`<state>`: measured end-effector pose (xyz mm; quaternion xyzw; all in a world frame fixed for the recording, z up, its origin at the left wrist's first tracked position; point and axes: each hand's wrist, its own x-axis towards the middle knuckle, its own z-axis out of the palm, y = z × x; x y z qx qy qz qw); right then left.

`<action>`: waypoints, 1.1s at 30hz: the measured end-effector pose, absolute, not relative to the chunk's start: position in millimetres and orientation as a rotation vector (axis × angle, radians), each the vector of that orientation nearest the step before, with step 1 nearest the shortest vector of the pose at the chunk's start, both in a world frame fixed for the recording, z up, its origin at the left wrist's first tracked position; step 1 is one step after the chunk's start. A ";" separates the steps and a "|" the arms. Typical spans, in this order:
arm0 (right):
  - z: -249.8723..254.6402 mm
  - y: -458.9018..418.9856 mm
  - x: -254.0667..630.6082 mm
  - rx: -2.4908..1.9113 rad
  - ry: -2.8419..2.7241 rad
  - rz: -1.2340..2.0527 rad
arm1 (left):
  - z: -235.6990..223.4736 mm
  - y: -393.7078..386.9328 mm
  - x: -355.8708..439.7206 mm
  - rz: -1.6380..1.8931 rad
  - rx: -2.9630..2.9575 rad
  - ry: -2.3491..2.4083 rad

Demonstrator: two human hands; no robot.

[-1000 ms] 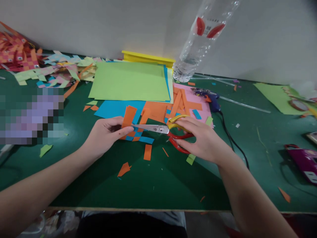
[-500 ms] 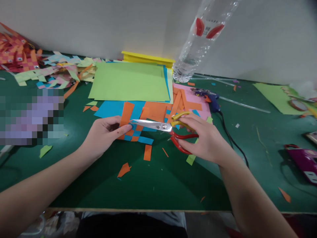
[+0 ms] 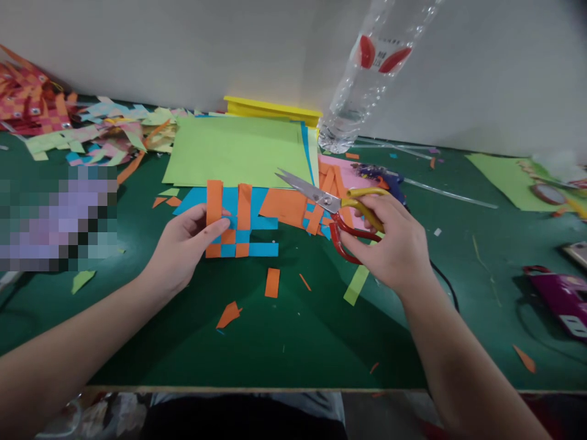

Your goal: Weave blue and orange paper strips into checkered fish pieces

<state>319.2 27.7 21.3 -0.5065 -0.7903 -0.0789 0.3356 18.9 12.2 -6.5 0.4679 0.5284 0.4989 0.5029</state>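
Between the thumb and fingers of my left hand (image 3: 186, 241) is a woven piece of orange and blue paper strips (image 3: 243, 237). Two orange strip ends stick up from it and two blue ends point right. My right hand (image 3: 389, 241) grips scissors (image 3: 328, 200) by their yellow and red handles. The blades are slightly apart, tips up and to the left, clear of the woven paper. Below the weave an orange paper rectangle (image 3: 272, 283) and an orange scrap (image 3: 228, 315) lie on the green table (image 3: 284, 354).
Green paper sheets (image 3: 238, 150) are stacked behind my hands, near a clear plastic bottle (image 3: 353, 104). A glue gun (image 3: 387, 181) with a black cord lies at right, farther off a purple box (image 3: 557, 296). Paper strips and woven pieces (image 3: 34, 101) heap up at far left.
The scissors have moved up and right, away from the woven paper, and their blades have parted slightly. My left hand has turned the weave upright and shifted it a little left.
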 end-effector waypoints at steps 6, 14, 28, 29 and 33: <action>21.3 28.0 317.9 -1.365 -2.035 -0.198 | -3.0 11.4 21.5 1.232 1.072 1.246; 24.1 26.7 318.2 -1.432 -1.959 -0.127 | -3.5 13.7 20.7 1.276 1.081 1.214; 24.7 27.3 319.5 -1.519 -1.826 -0.048 | -1.3 12.1 16.8 1.263 1.380 1.112; 24.6 27.2 319.4 -1.519 -1.820 -0.043 | -0.6 11.7 16.9 1.241 1.417 1.113; 24.1 27.6 319.4 -1.510 -1.818 -0.032 | -0.6 11.2 17.3 1.171 1.457 1.066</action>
